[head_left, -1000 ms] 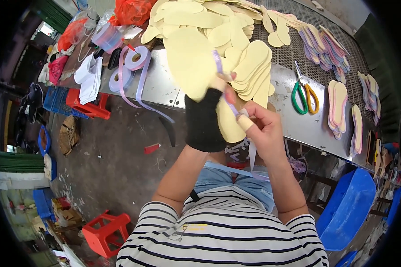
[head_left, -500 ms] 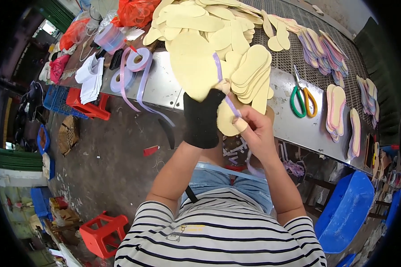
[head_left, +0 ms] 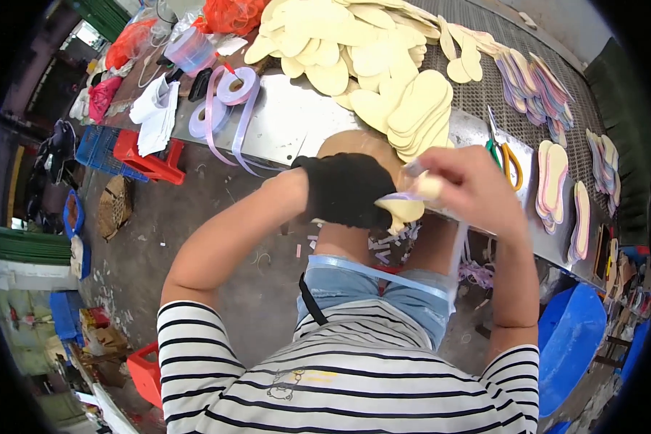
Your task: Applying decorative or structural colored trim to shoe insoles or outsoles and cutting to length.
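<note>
My left hand (head_left: 347, 189), in a black fingerless glove, is closed over a cream insole (head_left: 409, 210), most of which the glove hides. A lavender ribbon (head_left: 403, 196) runs along the insole's edge. At the ribbon's right end is my right hand (head_left: 481, 184), its fingers bent in a pinch with covers on the tips and slightly blurred. More pale ribbon (head_left: 457, 253) hangs down below that hand. Just beyond both hands, a stack of cream insoles (head_left: 423, 108) lies on the metal table (head_left: 282, 108).
A large heap of insoles (head_left: 325, 36) covers the far table. Ribbon rolls (head_left: 233, 88) stand at the left, near white cloths (head_left: 155, 116). Scissors (head_left: 512, 165) and bundles of trimmed insoles (head_left: 551, 181) lie at the right. A blue tub (head_left: 573, 347) and red stools (head_left: 148, 155) stand around me.
The insole has turned from standing face-on to tilted and mostly hidden under my left glove. My left elbow has swung outward, and my right hand has moved up and to the right.
</note>
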{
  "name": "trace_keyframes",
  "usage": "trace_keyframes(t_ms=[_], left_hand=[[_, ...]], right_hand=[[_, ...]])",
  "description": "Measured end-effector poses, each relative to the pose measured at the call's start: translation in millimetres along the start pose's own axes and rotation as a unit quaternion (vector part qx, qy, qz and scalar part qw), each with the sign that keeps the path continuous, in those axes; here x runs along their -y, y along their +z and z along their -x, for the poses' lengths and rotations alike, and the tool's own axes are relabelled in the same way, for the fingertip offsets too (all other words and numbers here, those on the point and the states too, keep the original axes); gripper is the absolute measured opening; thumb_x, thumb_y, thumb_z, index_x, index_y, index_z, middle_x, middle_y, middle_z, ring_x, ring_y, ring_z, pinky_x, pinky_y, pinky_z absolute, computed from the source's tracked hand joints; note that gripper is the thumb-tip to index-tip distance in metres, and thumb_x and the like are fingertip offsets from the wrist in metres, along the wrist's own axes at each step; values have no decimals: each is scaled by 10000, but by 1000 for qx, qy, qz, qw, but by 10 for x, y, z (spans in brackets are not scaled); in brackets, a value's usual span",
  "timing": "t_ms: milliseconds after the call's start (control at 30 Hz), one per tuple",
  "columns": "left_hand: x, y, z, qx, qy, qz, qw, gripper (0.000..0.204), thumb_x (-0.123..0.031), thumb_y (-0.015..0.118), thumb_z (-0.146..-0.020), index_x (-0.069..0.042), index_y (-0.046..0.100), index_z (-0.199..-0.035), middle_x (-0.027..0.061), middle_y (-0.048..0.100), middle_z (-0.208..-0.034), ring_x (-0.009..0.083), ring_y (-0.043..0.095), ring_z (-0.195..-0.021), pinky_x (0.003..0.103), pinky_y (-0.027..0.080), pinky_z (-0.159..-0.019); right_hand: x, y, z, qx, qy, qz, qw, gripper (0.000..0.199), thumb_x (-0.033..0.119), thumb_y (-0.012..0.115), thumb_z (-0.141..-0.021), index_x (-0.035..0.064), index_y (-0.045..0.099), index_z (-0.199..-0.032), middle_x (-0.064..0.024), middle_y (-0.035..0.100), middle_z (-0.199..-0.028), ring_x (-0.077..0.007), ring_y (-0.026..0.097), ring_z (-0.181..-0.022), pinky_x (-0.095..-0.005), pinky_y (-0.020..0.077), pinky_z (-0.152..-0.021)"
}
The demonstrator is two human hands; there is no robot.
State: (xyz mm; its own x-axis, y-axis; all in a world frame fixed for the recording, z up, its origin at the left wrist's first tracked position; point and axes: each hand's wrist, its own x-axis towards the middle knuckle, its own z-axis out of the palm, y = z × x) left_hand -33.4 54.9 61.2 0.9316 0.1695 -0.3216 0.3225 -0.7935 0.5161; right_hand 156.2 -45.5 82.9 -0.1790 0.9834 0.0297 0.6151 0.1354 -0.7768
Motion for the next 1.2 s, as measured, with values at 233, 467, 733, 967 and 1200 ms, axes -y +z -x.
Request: trace_keyframes(t_ms=[233, 467, 733, 967, 1200], left_hand=[[-141, 222, 333, -71, 54, 206, 974, 260, -282, 552, -877, -53, 616, -982, 110, 626, -687, 213, 630, -629, 335, 474, -605], [-284, 421, 518, -192, 82, 382, 900, 280, -230, 552, -899, -19, 618, -1072, 97, 666, -793, 190, 636, -697, 310, 483, -646], [-493, 637, 391, -407, 26, 488, 772, 378, -228, 524, -906, 28, 554, -1183, 68, 627, -816, 109, 573, -711, 268, 464, -657], [-585, 749, 151, -546, 22, 485, 682, 293, -231, 581, -873, 16, 561, -1029, 44, 599, -844, 83, 537, -752, 260, 451, -653], [-414, 663, -39, -524, 65, 495, 690, 357, -134, 698, -786, 3, 552, -1081, 30, 617, -884, 83, 569, -802, 238, 472, -698]], right_hand=[[-64, -465, 325, -3, 36, -245, 969, 146, 56, 709, -752, -14, 629, -852, -5, 626, -742, -41, 572, -668, -178, 445, -589], [-32, 148, 635, -160, 63, -390, 905, 115, 1, 678, -752, -9, 634, -859, -36, 646, -777, -56, 568, -652, -180, 440, -578], [21, 855, 542, -313, -36, -287, 904, 117, -45, 654, -774, -23, 623, -884, -39, 540, -812, -37, 448, -622, -170, 331, -531], [159, 974, 411, -280, -5, -360, 890, 76, -24, 623, -820, -40, 563, -865, -37, 500, -906, -12, 453, -604, -157, 341, -484], [73, 836, 232, -219, 12, -399, 890, 87, -11, 616, -835, -23, 572, -908, 13, 526, -830, -3, 485, -641, -158, 388, -531]])
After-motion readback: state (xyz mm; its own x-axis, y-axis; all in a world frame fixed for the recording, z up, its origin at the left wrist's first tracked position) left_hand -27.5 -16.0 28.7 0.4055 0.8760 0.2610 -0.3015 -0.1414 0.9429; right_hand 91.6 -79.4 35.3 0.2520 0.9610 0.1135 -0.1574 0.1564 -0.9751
